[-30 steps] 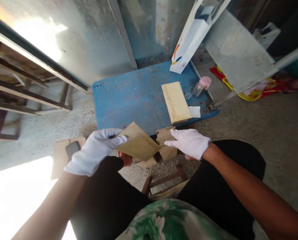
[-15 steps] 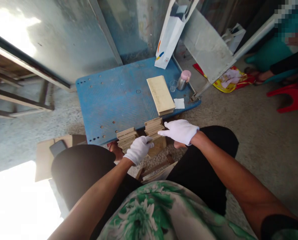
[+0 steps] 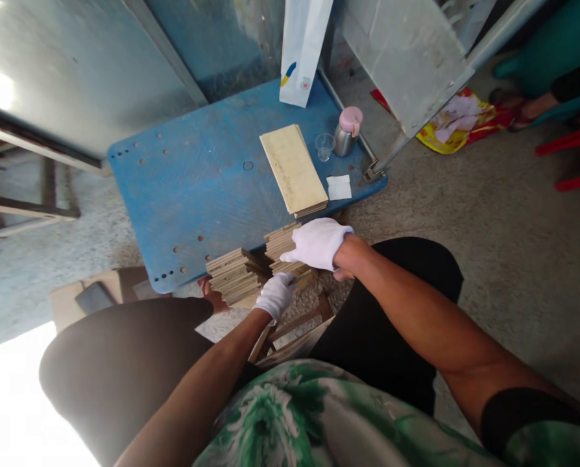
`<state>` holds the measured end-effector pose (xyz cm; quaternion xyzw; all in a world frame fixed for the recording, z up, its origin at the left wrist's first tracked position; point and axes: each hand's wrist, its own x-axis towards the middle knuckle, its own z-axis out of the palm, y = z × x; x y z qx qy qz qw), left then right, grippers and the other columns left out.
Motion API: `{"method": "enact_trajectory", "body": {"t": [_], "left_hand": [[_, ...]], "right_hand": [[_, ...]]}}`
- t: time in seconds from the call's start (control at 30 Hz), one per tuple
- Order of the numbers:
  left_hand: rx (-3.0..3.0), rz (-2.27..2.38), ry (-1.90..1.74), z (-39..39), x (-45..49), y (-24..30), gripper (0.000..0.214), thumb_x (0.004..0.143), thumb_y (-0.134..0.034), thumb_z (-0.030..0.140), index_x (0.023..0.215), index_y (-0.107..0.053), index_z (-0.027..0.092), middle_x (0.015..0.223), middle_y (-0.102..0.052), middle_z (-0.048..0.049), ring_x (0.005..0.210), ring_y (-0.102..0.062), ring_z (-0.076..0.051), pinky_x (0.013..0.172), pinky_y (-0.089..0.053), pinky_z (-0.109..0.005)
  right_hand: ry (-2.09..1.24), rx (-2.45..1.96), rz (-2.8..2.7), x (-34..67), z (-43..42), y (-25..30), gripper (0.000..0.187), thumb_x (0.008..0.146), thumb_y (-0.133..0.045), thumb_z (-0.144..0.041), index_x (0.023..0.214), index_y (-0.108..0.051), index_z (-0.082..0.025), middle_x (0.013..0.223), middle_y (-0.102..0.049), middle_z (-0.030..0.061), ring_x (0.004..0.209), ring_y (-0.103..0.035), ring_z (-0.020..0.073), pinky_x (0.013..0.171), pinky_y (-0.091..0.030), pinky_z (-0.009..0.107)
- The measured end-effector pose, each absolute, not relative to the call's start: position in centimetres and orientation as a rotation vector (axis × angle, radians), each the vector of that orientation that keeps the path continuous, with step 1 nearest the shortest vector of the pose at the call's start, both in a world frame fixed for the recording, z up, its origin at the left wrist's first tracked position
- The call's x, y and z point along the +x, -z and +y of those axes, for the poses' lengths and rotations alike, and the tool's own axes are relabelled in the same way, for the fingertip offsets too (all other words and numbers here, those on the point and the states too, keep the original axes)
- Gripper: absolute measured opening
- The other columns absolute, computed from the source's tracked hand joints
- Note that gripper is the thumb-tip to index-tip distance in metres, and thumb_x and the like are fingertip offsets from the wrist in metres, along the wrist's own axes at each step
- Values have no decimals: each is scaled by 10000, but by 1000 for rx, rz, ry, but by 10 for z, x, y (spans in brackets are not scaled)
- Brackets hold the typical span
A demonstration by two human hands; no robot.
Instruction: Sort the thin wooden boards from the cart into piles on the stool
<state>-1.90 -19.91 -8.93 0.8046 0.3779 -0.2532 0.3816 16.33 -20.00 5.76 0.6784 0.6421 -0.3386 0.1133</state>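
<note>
My left hand (image 3: pixel 274 294), in a white glove, is low between two rows of thin wooden boards. Its fingers are curled in at the near end of the right row (image 3: pixel 280 241); what they grip is hidden. My right hand (image 3: pixel 320 244), also gloved, lies against the right side of that row, with thumb and forefinger apart over the board edges. To the left stands another row of boards (image 3: pixel 232 275) on edge, apart from my hands. Beyond them, a flat stack of pale boards (image 3: pixel 294 170) rests on the blue table (image 3: pixel 193 175).
A steel flask with a pink lid (image 3: pixel 347 131), a clear plastic cup (image 3: pixel 324 147), a white paper piece (image 3: pixel 339 187) and a tall white bag (image 3: pixel 303 55) are on the table. A dark phone-like object (image 3: pixel 94 296) lies on cardboard. Another person's foot shows beside a red stool (image 3: pixel 575 152).
My right hand has moved left and down onto the right row of boards. My left hand has shifted slightly lower at its near end. The whole view has tilted and shifted.
</note>
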Motion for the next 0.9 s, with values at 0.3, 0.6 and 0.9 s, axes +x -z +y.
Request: {"method": "enact_trajectory", "body": {"t": [0.3,0.6,0.9], "left_hand": [[1992,990,669,-203,-7,99,309,862,-532,325,1130,-659,237,1074,-693,-60,995,-624,-214,879,-446,-289],[2015,1073,756,-210,2,87,347,890,-510,337,1216,-616,292,1125,-672,-73,1009,-632,-224,862,-461,-292],[2201,964,554,-211,5,64,386,933,-409,321,1298,-536,303,1234,-608,-60,1047,-616,-213,896,-457,-292]], "right_hand": [[941,2037,2003,171,-186,-61,567,912,-405,-575,1090,-654,-99,1015,-664,192,944,-636,312,787,-503,422],[883,2103,1968,178,-188,-52,626,886,-417,-628,1061,-658,-78,952,-673,185,893,-644,295,763,-488,410],[987,2104,1940,183,-189,-52,587,888,-434,-587,1046,-663,-70,993,-673,210,957,-638,319,800,-491,421]]}}
